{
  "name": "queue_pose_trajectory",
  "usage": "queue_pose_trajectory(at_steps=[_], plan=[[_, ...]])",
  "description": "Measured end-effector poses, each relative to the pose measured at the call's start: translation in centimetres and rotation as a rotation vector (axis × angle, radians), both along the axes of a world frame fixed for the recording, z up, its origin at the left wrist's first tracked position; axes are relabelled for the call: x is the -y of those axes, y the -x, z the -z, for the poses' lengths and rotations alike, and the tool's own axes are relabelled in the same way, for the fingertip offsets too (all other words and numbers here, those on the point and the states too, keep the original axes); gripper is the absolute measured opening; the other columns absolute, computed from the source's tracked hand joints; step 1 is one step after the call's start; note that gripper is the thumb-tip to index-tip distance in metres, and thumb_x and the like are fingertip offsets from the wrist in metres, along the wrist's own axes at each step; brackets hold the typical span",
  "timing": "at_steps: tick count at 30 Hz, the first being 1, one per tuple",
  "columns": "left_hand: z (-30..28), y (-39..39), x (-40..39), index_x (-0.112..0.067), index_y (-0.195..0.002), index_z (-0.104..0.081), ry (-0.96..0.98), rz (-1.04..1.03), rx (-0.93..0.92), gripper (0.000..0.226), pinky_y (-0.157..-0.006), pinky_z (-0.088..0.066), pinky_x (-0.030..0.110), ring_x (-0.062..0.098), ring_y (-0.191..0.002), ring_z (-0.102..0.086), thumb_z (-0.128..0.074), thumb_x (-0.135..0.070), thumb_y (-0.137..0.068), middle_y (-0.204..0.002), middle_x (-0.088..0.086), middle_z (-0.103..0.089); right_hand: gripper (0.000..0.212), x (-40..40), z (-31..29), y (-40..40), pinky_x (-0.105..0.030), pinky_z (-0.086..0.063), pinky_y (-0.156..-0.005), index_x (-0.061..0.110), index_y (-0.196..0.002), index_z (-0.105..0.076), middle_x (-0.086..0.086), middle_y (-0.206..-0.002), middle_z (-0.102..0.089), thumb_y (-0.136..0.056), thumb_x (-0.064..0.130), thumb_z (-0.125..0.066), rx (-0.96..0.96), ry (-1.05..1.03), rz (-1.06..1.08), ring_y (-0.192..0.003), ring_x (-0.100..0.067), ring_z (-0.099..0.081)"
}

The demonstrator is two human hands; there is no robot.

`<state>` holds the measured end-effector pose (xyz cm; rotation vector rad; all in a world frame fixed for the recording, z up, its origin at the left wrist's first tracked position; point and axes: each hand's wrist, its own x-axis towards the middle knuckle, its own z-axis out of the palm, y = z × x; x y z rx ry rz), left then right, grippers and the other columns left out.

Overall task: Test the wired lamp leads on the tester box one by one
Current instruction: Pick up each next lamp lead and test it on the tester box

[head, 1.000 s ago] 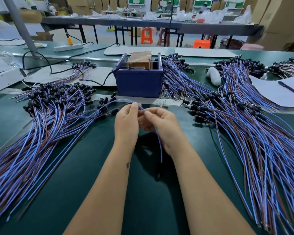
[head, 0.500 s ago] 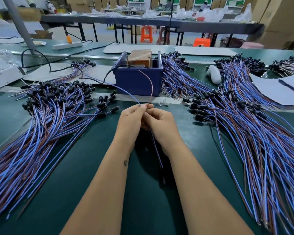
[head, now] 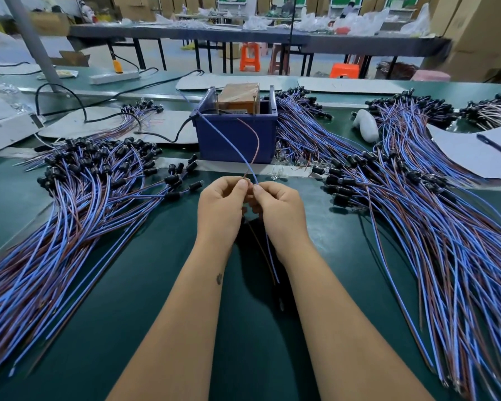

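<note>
- Centrally, one lamp lead is pinched between both hands: the left hand (head: 219, 204) holds the brown wire (head: 255, 143) between thumb and fingertip, and the right hand (head: 278, 205) holds the blue wire (head: 223, 138) in the same way, so each grip is clamped on a strand of the same lead.
- From the grip, both wires are carried up and away to the tester box (head: 237, 137); the blue strand is stretched to its near left corner and the brown strand is arched over its front wall, so a test is judged to be under way. Contact with any terminal cannot be made out.
- Below the hands, the rest of the lead is seen hanging toward the bench (head: 156, 299); its lamp end is hidden.
- Inside the blue tester box an orange-brown block (head: 237, 96) wrapped in clear film is held, with upright metal pins beside it; a black cable (head: 168, 134) is led out to the left.
- Progress is judged partial: a large left pile (head: 78, 195) and a larger right pile (head: 417, 204) of leads are spread on the bench. Which pile is tested cannot be told, so much work is assumed to be left.
- Farther right, papers with a pen (head: 495, 146) are laid.
</note>
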<state>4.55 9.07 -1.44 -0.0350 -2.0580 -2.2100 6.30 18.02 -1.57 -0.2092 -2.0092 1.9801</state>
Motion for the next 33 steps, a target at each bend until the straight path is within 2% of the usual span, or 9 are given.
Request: queue_pose_trajectory(at_steps=[2, 5, 9, 13, 15, 19, 25, 30, 33], plan=[[0.1, 0.1, 0.2, -0.02, -0.092, -0.064, 0.063, -0.056, -0.049, 0.017, -0.066, -0.052, 0.021, 0.007, -0.069, -0.064, -0.051, -0.013, -0.1, -0.081, -0.004, -0.071, 0.023, -0.4, 0.0, 0.1, -0.035, -0.049, -0.073, 0.017, -0.082, -0.072, -0.003, -0.071, -0.062, -0.097, 0.013, -0.055, 0.008, -0.036, 0.073, -0.071, -0.014, -0.054], [0.1, 0.3, 0.4, -0.026, -0.095, -0.056, 0.064, -0.107, -0.086, 0.022, -0.059, -0.046, 0.016, 0.004, -0.061, -0.055, -0.042, -0.012, -0.103, -0.071, -0.006, -0.062, 0.02, -0.9, 0.1, 0.3, -0.029, -0.044, -0.067, 0.017, -0.091, -0.071, 0.008, -0.059, -0.05, -0.098, 0.014, -0.052, 0.007, 0.012, 0.14, -0.061, -0.009, -0.047], [0.2, 0.7, 0.5, -0.028, -0.092, -0.051, -0.025, -0.194, -0.017, 0.025, -0.049, -0.039, 0.016, 0.002, -0.051, -0.046, -0.035, -0.01, -0.1, -0.061, -0.011, -0.053, 0.022, -1.2, 0.2, 0.5, -0.019, -0.043, -0.056, 0.019, -0.1, -0.067, 0.014, -0.047, -0.046, -0.097, 0.009, -0.047, -0.002, 0.081, 0.162, -0.05, -0.003, -0.045], [0.3, 1.0, 0.9, -0.025, -0.091, -0.048, -0.09, -0.251, 0.056, 0.025, -0.047, -0.038, 0.017, 0.007, -0.05, -0.045, -0.031, -0.009, -0.1, -0.06, -0.007, -0.053, 0.025, -1.2, 0.1, 0.5, -0.011, -0.039, -0.05, 0.029, -0.094, -0.061, 0.012, -0.044, -0.049, -0.097, 0.008, -0.047, -0.005, 0.076, 0.156, -0.046, -0.002, -0.045], [0.2, 1.0, 0.9, -0.025, -0.092, -0.047, -0.108, -0.26, 0.068, 0.025, -0.047, -0.038, 0.017, 0.008, -0.051, -0.045, -0.03, -0.009, -0.101, -0.06, -0.006, -0.054, 0.025, -1.2, 0.1, 0.4, -0.011, -0.04, -0.049, 0.03, -0.096, -0.061, 0.011, -0.044, -0.049, -0.097, 0.008, -0.048, 0.001, 0.068, 0.149, -0.045, -0.001, -0.044], [-0.1, 0.8, 0.8, -0.026, -0.091, -0.046, -0.12, -0.271, 0.014, 0.025, -0.049, -0.037, 0.019, 0.009, -0.053, -0.044, -0.03, -0.009, -0.102, -0.061, -0.005, -0.053, 0.027, -1.1, 0.2, 0.4, -0.014, -0.041, -0.052, 0.017, -0.113, -0.065, 0.008, -0.05, -0.047, -0.095, 0.008, -0.048, 0.02, 0.043, 0.122, -0.047, -0.003, -0.044], [-0.5, 0.2, 0.6, -0.024, -0.088, -0.044, -0.181, -0.288, -0.085, 0.025, -0.047, -0.035, 0.018, 0.008, -0.05, -0.042, -0.03, -0.006, -0.099, -0.058, -0.004, -0.052, 0.027, -0.7, -0.2, 0.0, -0.017, -0.041, -0.052, 0.018, -0.111, -0.066, 0.002, -0.055, -0.046, -0.094, 0.007, -0.048, 0.003, 0.049, 0.13, -0.048, -0.004, -0.043], [-0.2, 0.4, 0.6, -0.024, -0.089, -0.045, -0.12, -0.255, -0.041, 0.024, -0.051, -0.037, 0.019, 0.008, -0.054, -0.046, -0.03, -0.008, -0.098, -0.056, -0.007, -0.054, 0.027, -0.6, -0.5, -0.3, -0.015, -0.037, -0.048, 0.018, -0.106, -0.068, 0.001, -0.055, -0.043, -0.093, 0.005, -0.048, -0.043, 0.069, 0.17, -0.047, -0.005, -0.04], [0.0, 0.6, 0.6, -0.024, -0.091, -0.047, -0.059, -0.205, -0.012, 0.022, -0.047, -0.038, 0.016, 0.004, -0.047, -0.043, -0.031, -0.009, -0.098, -0.053, -0.009, -0.057, 0.027, -0.4, -0.6, -0.4, -0.017, -0.037, -0.048, 0.017, -0.104, -0.068, 0.001, -0.054, -0.042, -0.092, 0.004, -0.047, -0.051, 0.078, 0.162, -0.048, -0.007, -0.039]])
